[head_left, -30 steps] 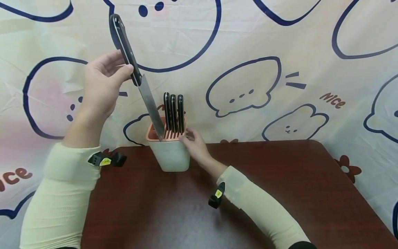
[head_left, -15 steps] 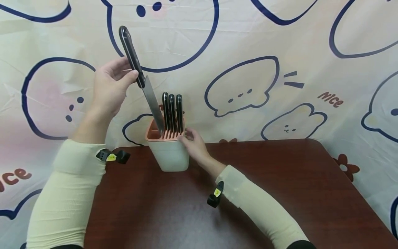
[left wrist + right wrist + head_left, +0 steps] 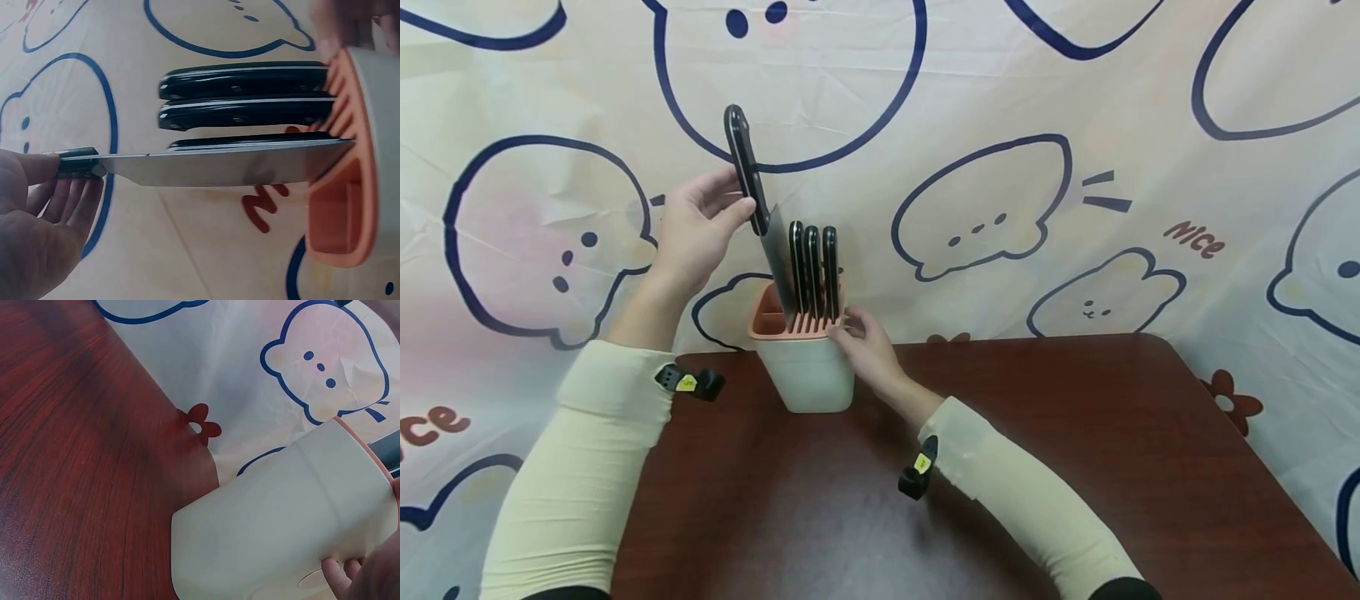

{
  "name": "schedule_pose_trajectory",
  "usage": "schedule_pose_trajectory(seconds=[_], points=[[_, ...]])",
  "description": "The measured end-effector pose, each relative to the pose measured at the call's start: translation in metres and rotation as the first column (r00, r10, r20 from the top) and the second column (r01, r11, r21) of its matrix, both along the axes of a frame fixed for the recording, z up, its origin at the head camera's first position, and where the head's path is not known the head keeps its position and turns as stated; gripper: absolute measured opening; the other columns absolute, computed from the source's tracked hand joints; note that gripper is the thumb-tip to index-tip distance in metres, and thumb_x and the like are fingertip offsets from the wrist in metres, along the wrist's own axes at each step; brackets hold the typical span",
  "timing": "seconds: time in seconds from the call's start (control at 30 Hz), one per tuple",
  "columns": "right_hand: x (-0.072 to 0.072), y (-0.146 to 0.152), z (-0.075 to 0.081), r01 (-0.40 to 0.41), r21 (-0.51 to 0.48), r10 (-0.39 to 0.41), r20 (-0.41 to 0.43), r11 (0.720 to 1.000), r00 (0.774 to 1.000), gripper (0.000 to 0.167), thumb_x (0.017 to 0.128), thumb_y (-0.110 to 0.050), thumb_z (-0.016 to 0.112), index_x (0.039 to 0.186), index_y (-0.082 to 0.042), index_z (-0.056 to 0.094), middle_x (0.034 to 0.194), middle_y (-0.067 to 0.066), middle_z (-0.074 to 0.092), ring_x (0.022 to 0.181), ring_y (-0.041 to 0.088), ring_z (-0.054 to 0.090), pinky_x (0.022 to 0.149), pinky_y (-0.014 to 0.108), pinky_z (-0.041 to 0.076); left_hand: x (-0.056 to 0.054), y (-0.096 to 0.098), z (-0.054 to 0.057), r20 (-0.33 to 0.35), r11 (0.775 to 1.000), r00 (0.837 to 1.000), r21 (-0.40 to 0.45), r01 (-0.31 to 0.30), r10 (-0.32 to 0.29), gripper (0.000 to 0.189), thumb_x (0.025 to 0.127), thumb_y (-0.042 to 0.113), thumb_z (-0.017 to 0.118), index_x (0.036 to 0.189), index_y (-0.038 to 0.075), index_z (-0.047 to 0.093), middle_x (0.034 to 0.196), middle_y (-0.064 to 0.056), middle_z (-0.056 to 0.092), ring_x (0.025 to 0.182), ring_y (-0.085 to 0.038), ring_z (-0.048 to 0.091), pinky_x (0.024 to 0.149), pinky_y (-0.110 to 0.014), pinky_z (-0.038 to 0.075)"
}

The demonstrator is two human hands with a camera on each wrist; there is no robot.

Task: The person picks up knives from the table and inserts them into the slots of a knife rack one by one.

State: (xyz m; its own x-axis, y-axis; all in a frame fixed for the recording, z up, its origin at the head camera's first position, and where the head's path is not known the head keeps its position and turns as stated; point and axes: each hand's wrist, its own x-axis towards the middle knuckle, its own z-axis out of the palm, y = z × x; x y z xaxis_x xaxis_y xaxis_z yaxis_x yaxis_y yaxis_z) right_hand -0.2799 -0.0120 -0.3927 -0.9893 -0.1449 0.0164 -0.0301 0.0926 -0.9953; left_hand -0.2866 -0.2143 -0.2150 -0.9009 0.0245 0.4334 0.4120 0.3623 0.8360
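Note:
My left hand (image 3: 696, 237) pinches the black handle of a kitchen knife (image 3: 747, 171) between thumb and fingers. The knife leans a little to the left, point down, its lower blade at the slots of the knife holder (image 3: 808, 377). In the left wrist view its wide blade (image 3: 219, 169) runs up to the orange slotted top, beside the open compartment. Three black-handled knives (image 3: 813, 271) stand upright in the slots to its right. My right hand (image 3: 872, 352) grips the holder's right side near the rim; in the right wrist view its fingertips (image 3: 334, 575) lie against the pale wall.
The holder stands near the far edge of a dark red-brown table (image 3: 1037, 450). Right behind it hangs a pale cloth (image 3: 985, 100) printed with blue cartoon outlines. An open orange compartment (image 3: 334, 219) takes up the holder's left part.
My left hand has moved down and to the right, bringing the knife lower and more upright, with its blade further into the holder's top. The right hand keeps its grip on the holder.

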Motion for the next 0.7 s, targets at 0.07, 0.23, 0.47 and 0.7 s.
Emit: schedule_pose_trajectory(seconds=[0.07,0.23,0.47,0.7], points=[[0.000,0.000,0.001,0.001,-0.003,-0.001,0.003,1.000,1.000,0.062,0.101,-0.030,0.065,0.152,-0.006,0.041,0.151,0.015,0.049,0.136,0.031,0.051,0.108,0.049,0.047,-0.002,0.000,-0.005,0.005,1.000,1.000,-0.019,-0.003,0.003,0.048,0.103,0.016,0.060,0.150,0.009,0.049,0.150,-0.010,0.053,0.134,-0.021,0.054,0.114,-0.036,0.041],[0.001,0.001,0.003,-0.005,-0.009,0.005,0.003,1.000,1.000,0.062,0.101,-0.030,0.065,0.152,-0.006,0.041,0.150,0.016,0.049,0.135,0.031,0.051,0.108,0.050,0.046,-0.004,0.000,-0.016,0.038,0.999,0.999,-0.046,-0.002,0.004,0.050,0.104,0.019,0.060,0.151,0.009,0.048,0.152,-0.009,0.051,0.136,-0.022,0.053,0.115,-0.038,0.040],[0.002,0.001,0.003,-0.003,-0.006,0.003,0.001,1.000,1.000,0.060,0.101,-0.030,0.064,0.152,-0.006,0.042,0.150,0.015,0.049,0.134,0.030,0.052,0.108,0.049,0.047,-0.001,0.002,-0.028,0.069,0.998,0.998,-0.056,0.007,-0.003,0.051,0.103,0.018,0.061,0.151,0.007,0.046,0.152,-0.011,0.051,0.137,-0.024,0.051,0.117,-0.040,0.037],[0.003,0.001,0.001,-0.005,0.008,0.005,-0.002,1.000,1.000,0.061,0.102,-0.032,0.064,0.153,-0.007,0.041,0.151,0.014,0.048,0.135,0.030,0.052,0.108,0.050,0.046,-0.002,0.001,-0.046,0.076,0.999,0.997,-0.033,0.024,-0.021,0.051,0.103,0.012,0.061,0.150,0.003,0.046,0.151,-0.016,0.050,0.136,-0.029,0.051,0.117,-0.043,0.037]])
